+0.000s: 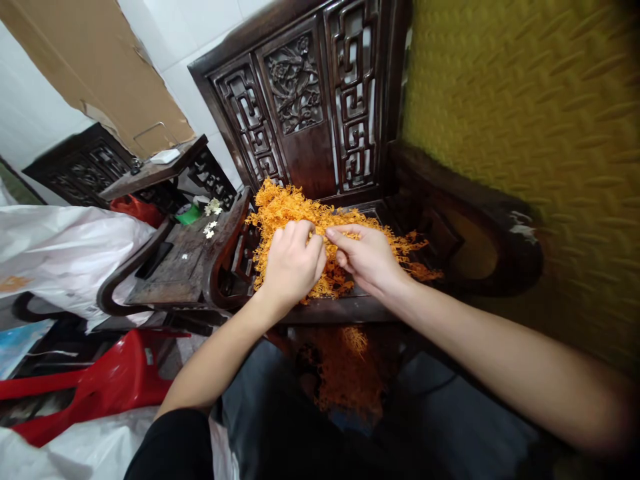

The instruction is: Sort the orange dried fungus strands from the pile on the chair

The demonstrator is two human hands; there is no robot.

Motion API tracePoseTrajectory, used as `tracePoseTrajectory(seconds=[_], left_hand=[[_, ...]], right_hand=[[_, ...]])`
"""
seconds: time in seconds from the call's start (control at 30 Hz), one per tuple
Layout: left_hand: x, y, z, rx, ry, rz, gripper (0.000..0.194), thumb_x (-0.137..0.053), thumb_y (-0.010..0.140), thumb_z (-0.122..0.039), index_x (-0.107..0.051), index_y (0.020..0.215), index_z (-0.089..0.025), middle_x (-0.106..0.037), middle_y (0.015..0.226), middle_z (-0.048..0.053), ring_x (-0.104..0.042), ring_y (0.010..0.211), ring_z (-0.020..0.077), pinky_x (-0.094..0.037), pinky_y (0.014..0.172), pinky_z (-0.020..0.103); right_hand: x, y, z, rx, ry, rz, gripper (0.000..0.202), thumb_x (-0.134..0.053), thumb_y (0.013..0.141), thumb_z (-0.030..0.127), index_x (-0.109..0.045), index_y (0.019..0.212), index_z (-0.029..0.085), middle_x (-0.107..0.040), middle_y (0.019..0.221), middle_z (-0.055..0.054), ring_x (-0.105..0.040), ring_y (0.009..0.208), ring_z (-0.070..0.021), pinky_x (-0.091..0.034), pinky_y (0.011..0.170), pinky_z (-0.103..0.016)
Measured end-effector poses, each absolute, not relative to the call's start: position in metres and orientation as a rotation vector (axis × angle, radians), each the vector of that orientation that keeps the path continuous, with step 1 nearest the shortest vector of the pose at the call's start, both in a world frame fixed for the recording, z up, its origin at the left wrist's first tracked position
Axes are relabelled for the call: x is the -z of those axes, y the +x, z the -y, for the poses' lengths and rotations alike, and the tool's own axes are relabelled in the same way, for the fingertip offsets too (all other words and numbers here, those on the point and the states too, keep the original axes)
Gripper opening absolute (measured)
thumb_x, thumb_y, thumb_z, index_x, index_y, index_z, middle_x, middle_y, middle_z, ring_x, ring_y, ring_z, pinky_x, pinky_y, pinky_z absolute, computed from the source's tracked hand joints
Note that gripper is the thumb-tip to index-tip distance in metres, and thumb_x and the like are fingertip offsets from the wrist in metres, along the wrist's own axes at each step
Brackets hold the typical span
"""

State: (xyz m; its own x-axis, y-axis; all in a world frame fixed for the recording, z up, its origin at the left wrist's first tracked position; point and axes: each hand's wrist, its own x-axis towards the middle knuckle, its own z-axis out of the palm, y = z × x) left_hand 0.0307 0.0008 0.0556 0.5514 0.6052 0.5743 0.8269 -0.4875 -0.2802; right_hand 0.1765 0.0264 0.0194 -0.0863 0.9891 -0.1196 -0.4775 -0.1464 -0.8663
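A frilly orange heap of artificial-looking sprigs (285,203) is spread over the seat of a dark carved wooden chair (313,163). Over the middle of the heap my left hand (297,257) is closed, its fingers curled down into the orange sprigs. Close beside it, my right hand (367,257) makes a pinch with thumb and forefinger, the tips nearly meeting the left fingers. Whatever sits in that pinch is too small to make out. Loose sprigs trail to the right along the seat. More orange bits (350,373) show below the seat, between my knees.
On the left, a dark wooden side surface (175,273) bears a green tape roll (189,214), pale flower-shaped pieces (210,229) and a black flat object (154,261). White bags (70,247) and a red plastic stool (115,373) lie further left. A yellow-green textured surface (525,133) rises at right.
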Motion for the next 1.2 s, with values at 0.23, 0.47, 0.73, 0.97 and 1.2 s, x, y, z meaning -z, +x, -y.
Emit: tracePoseTrajectory(seconds=[0.23,0.47,0.73,0.97,1.2], left_hand=[[-0.052,0.032,-0.003,0.584,-2.189,1.124,0.024,-0.052,0.098,-0.024,-0.062,0.078,-0.017,-0.063,0.088,0.011,-0.051,0.083,0.0239,-0.035,0.071,0.038],[-0.059,0.047,-0.013,0.886,-2.098,1.384,0.021,-0.057,0.092,-0.022,-0.050,0.072,-0.020,-0.057,0.089,0.009,-0.051,0.088,0.0238,-0.040,0.074,0.036],[-0.070,0.013,-0.057,1.418,-2.026,1.729,0.029,-0.064,0.074,-0.010,-0.044,0.056,-0.020,-0.055,0.076,0.003,-0.050,0.072,0.0159,-0.042,0.072,0.033],[-0.058,0.006,-0.057,2.154,-2.442,2.151,0.018,-0.082,0.070,-0.032,-0.074,0.074,-0.017,-0.069,0.074,0.002,-0.056,0.066,0.0130,-0.046,0.069,0.030],[-0.070,0.016,-0.032,1.989,-2.905,2.000,0.017,-0.087,0.069,-0.029,-0.079,0.083,-0.022,-0.075,0.095,0.006,-0.067,0.087,0.0176,-0.053,0.083,0.035]], right_hand=[[-0.020,0.179,-0.024,-1.502,-0.902,0.841,0.030,-0.083,0.074,0.036,-0.070,0.090,0.015,-0.050,0.039,0.006,-0.034,0.031,-0.0066,-0.020,0.033,-0.019],[-0.035,0.171,-0.026,-0.929,-0.919,1.119,0.014,-0.078,0.080,0.028,-0.075,0.086,0.016,-0.073,0.075,-0.004,-0.061,0.054,-0.0134,-0.046,0.048,-0.026],[-0.054,0.202,-0.017,-0.529,-0.864,1.135,0.010,-0.075,0.085,0.031,-0.074,0.089,0.021,-0.076,0.092,-0.009,-0.070,0.078,-0.0207,-0.055,0.066,-0.034],[-0.051,0.214,-0.013,-0.957,-0.888,1.564,0.023,-0.064,0.093,0.038,-0.077,0.101,0.021,-0.072,0.081,-0.006,-0.060,0.063,-0.0157,-0.045,0.055,-0.027],[-0.053,0.223,-0.019,-0.886,-0.970,1.391,0.036,-0.067,0.090,0.051,-0.079,0.086,0.018,-0.063,0.067,-0.004,-0.056,0.063,-0.0159,-0.039,0.054,-0.027]])
